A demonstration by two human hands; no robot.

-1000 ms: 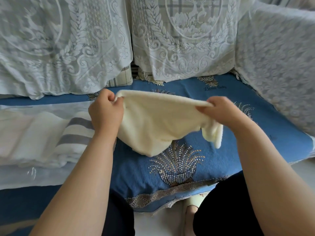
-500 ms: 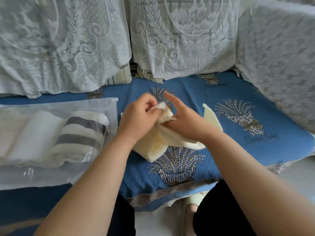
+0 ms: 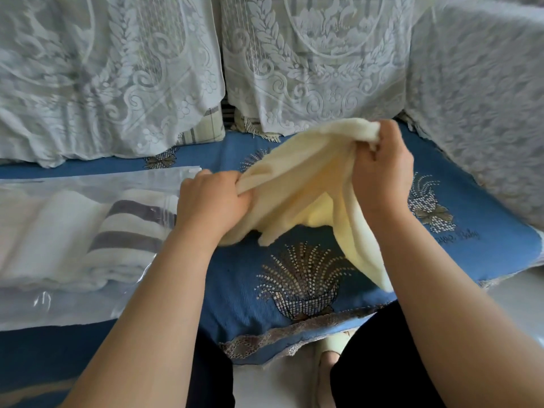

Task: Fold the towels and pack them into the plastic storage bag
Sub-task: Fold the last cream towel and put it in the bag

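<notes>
A cream towel (image 3: 297, 184) hangs in the air over the blue sofa seat, doubled over and sagging. My left hand (image 3: 213, 201) grips its lower left end. My right hand (image 3: 381, 169) grips the upper right end, higher up, and a loose flap dangles below it. To the left lies the clear plastic storage bag (image 3: 59, 298), flat on the seat, mouth toward my left hand. Inside it are a grey-striped white towel (image 3: 126, 234) and plain white folded towels (image 3: 44, 231).
The blue sofa seat cover (image 3: 294, 290) with beaded fan patterns fills the middle. White lace-covered cushions (image 3: 117, 69) line the back, and a lace-covered armrest (image 3: 485, 98) stands at right. My knees in dark trousers sit at the front edge.
My hands, which met over the seat with the towel bunched between them, have drawn apart. The right hand rose to the right, and the towel now stretches between them.
</notes>
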